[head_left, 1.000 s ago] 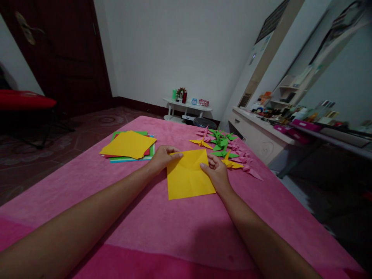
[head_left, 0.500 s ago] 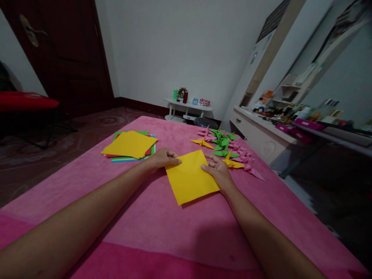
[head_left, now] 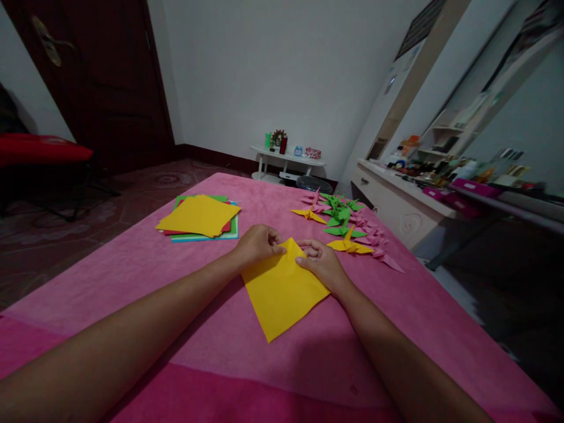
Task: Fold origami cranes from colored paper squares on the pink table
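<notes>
A yellow square of origami paper (head_left: 284,296) is held between both hands, one corner toward me and the opposite corner at the far side. My left hand (head_left: 261,244) pinches it near the far corner, thumb on top. On the right edge, close to that same corner, my right hand (head_left: 321,263) grips the sheet with its thumb above and fingers behind. Just beyond the right hand lies a yellow paper crane (head_left: 350,245). To the left of my left hand rests a stack of coloured paper (head_left: 200,216) with yellow sheets on top.
Several green paper cranes (head_left: 339,211) and pink paper cranes (head_left: 368,226) lie at the far right of the pink cover (head_left: 176,329). Beyond it stand a low white shelf (head_left: 288,155) and a crowded dressing table (head_left: 396,188). A red seat (head_left: 44,148) is at the left.
The yellow paper has turned so a corner points more toward me. My left hand has slid right to the far corner, nearer my right hand.
</notes>
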Available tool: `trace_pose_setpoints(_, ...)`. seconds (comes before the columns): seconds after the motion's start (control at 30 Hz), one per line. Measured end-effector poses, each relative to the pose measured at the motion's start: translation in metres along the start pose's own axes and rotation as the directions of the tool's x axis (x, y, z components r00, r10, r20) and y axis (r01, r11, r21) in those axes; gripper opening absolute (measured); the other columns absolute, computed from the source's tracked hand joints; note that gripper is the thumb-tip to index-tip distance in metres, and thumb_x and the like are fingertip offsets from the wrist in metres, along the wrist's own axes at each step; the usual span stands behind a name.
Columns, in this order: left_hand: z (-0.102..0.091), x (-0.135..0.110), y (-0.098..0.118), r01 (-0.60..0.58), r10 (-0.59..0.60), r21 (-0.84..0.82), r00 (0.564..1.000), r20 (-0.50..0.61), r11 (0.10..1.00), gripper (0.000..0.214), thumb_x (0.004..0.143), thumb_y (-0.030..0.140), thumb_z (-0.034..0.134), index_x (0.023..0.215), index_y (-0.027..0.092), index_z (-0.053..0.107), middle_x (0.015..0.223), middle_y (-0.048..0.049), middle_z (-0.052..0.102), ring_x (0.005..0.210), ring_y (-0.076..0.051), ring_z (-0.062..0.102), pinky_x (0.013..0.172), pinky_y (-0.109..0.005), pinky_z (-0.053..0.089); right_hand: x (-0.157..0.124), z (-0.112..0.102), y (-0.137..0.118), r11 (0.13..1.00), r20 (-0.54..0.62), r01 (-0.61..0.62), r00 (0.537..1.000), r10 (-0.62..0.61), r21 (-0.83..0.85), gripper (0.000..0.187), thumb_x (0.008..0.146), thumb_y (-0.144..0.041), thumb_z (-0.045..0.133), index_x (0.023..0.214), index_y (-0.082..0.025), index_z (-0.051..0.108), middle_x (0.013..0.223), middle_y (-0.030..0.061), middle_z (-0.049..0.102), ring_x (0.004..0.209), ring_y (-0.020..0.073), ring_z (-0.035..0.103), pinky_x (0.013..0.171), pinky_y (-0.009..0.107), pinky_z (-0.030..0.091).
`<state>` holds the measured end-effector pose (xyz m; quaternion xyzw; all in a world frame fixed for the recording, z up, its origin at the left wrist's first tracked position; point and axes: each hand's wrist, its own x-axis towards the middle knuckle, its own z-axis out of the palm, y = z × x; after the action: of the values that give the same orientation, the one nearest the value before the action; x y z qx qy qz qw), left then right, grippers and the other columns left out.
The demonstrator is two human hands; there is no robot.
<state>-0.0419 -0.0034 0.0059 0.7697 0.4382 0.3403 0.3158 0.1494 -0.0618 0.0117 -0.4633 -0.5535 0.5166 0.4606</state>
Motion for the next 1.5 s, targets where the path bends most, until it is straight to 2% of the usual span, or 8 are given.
trace_pose_setpoints(0.2,0.001,-0.004,0.003,-0.009,0.019,0.175,0.998,-0.053,0.984,0.019,0.062,0.033,0.067,0.068,0.016,0.071,0.059,-0.0026,0.064,0.051,-0.012,0.052,0.045,-0.022,0.028,0.001,-0.001,0.002,0.997,-0.003,0.038,0.999,-0.039,-0.066,0.037,0.062,-0.025,0.071,0.096,-0.018,0.058,0.062,-0.0059,0.058,0.051,0.0099,0.055,0.051,0.021,0.040)
trace_pose_setpoints(0.33,-0.003,-0.002,-0.003,0.026,-0.025,0.075,1.000,-0.014,0.997,0.022,0.064,0.037,0.066,0.069,0.015,0.070,0.059,-0.0022,0.064,0.051,-0.012,0.052,0.044,-0.021,0.028,-0.002,0.000,0.000,0.994,0.030,0.052,0.998,-0.049,-0.092,0.045,0.062,-0.023,0.070,0.105,-0.019,0.056,0.059,-0.0082,0.052,0.049,0.0083,0.049,0.050,0.020,0.036)
trace_pose_setpoints(0.5,-0.010,0.001,-0.008,0.001,0.010,-0.101,0.994,0.113,0.995,0.024,0.065,0.036,0.068,0.069,0.013,0.068,0.060,-0.0017,0.063,0.051,-0.011,0.052,0.045,-0.019,0.032,-0.003,-0.002,0.000,0.983,0.122,0.101,0.989,-0.083,-0.151,0.027,0.069,-0.028,0.063,0.093,-0.016,0.066,0.057,-0.0057,0.051,0.049,0.0077,0.044,0.049,0.020,0.033)
trace_pose_setpoints(0.7,-0.013,0.003,-0.010,0.028,-0.006,-0.135,0.987,0.163,0.990,0.024,0.064,0.034,0.068,0.070,0.011,0.067,0.059,-0.0003,0.060,0.050,-0.009,0.050,0.045,-0.018,0.032,0.000,-0.009,0.007,0.995,0.123,0.053,0.991,-0.043,-0.086,0.023,0.070,-0.024,0.060,0.089,-0.017,0.071,0.063,-0.0020,0.059,0.051,0.0077,0.049,0.049,0.020,0.037)
trace_pose_setpoints(0.8,-0.014,0.003,-0.009,0.045,-0.026,-0.122,0.988,0.152,0.992,0.025,0.064,0.034,0.068,0.070,0.011,0.067,0.059,-0.0004,0.060,0.049,-0.008,0.049,0.045,-0.018,0.032,-0.001,-0.009,0.007,0.990,0.169,0.095,0.983,-0.076,-0.107,0.021,0.066,-0.021,0.066,0.086,-0.020,0.072,0.075,-0.0002,0.066,0.066,0.0118,0.059,0.063,0.024,0.047)
trace_pose_setpoints(0.9,-0.016,0.002,-0.005,0.050,-0.033,-0.121,0.989,0.142,0.991,0.025,0.063,0.034,0.069,0.069,0.010,0.066,0.058,-0.0007,0.060,0.049,-0.009,0.049,0.045,-0.018,0.032,-0.002,-0.008,0.005,0.983,0.219,0.140,0.969,-0.111,-0.123,0.020,0.064,-0.021,0.071,0.084,-0.020,0.073,0.083,0.0014,0.069,0.080,0.0155,0.063,0.077,0.029,0.049)
trace_pose_setpoints(1.13,-0.019,-0.001,0.006,0.023,-0.013,-0.064,0.987,0.161,0.998,0.023,0.065,0.032,0.067,0.072,0.010,0.068,0.059,-0.0010,0.061,0.049,-0.008,0.049,0.043,-0.018,0.030,-0.002,-0.007,0.004,0.951,0.263,0.245,0.946,-0.191,-0.190,0.015,0.070,-0.023,0.069,0.084,-0.021,0.074,0.090,0.0035,0.069,0.082,0.0152,0.063,0.078,0.028,0.049)
trace_pose_setpoints(1.5,-0.016,-0.005,0.013,-0.114,0.108,0.033,0.982,0.156,0.993,0.020,0.069,0.030,0.065,0.075,0.012,0.070,0.062,-0.0016,0.063,0.055,-0.011,0.053,0.048,-0.019,0.033,-0.005,-0.004,0.005,0.905,0.386,0.353,0.889,-0.244,-0.240,0.013,0.077,-0.025,0.064,0.085,-0.025,0.074,0.105,0.0057,0.065,0.097,0.0185,0.061,0.083,0.030,0.049)
